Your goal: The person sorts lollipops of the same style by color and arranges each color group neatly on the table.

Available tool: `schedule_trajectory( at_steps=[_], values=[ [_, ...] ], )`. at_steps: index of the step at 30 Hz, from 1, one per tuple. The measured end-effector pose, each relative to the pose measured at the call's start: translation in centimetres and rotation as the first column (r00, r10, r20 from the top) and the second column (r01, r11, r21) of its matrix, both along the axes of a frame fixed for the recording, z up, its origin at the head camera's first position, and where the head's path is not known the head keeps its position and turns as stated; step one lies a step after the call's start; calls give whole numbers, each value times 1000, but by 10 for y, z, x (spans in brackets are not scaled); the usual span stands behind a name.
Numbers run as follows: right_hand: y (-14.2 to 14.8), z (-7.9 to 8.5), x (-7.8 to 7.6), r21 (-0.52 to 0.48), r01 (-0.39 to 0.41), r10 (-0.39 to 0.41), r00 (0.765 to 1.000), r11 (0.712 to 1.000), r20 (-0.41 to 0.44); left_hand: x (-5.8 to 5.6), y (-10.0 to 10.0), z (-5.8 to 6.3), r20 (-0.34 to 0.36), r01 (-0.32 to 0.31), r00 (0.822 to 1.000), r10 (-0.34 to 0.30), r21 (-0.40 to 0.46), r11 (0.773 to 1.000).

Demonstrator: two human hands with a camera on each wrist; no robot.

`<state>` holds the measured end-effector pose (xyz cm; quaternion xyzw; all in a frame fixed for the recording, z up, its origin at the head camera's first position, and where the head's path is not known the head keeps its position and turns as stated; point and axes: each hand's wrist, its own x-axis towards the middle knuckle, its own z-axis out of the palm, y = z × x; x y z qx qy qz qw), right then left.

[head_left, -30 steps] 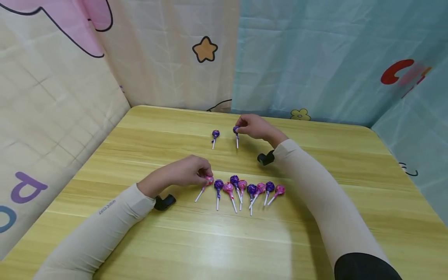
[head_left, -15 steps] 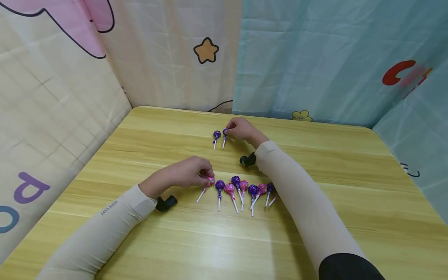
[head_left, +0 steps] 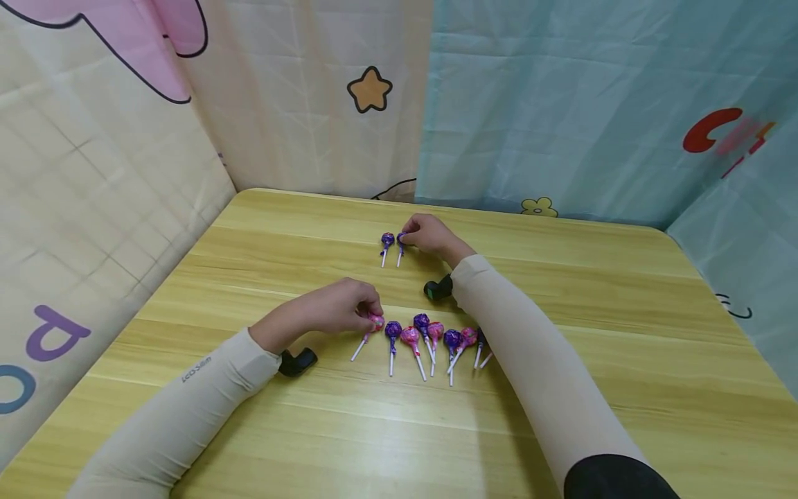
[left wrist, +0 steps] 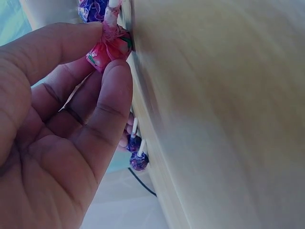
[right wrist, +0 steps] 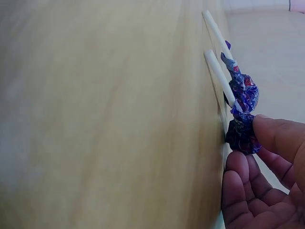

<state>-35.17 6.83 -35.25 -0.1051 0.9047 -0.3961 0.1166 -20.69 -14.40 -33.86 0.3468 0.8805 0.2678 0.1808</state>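
My left hand (head_left: 339, 306) pinches the head of a pink lollipop (left wrist: 112, 50) at the left end of a loose row, thumb on one side and fingers on the other. Its white stick points toward me in the head view. Farther back, my right hand (head_left: 431, 235) pinches the head of a purple lollipop (right wrist: 242, 136) between thumb and fingertips, close on the tabletop. Just left of that one lies a second purple lollipop (head_left: 387, 240), its stick nearly parallel. In the right wrist view the two wrapped heads overlap.
Several purple and pink lollipops, among them a pink lollipop (head_left: 411, 337) and a purple lollipop (head_left: 393, 330), lie in a row on the wooden table (head_left: 299, 430). My right sleeve (head_left: 524, 333) covers the row's right end. Printed curtains (head_left: 530, 90) stand behind the table.
My right hand has moved left with its purple lollipop, bringing it beside the other purple one. My right forearm now covers part of the row. The left hand keeps its hold on the pink lollipop.
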Motion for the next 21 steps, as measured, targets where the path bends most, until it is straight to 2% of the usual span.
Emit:
schedule_trajectory(
  at_steps=[21],
  values=[
    [0, -3, 0, -42, -21, 22, 999, 999, 32, 2, 0, 1, 2, 8, 1000, -8, 12, 1000]
  ],
)
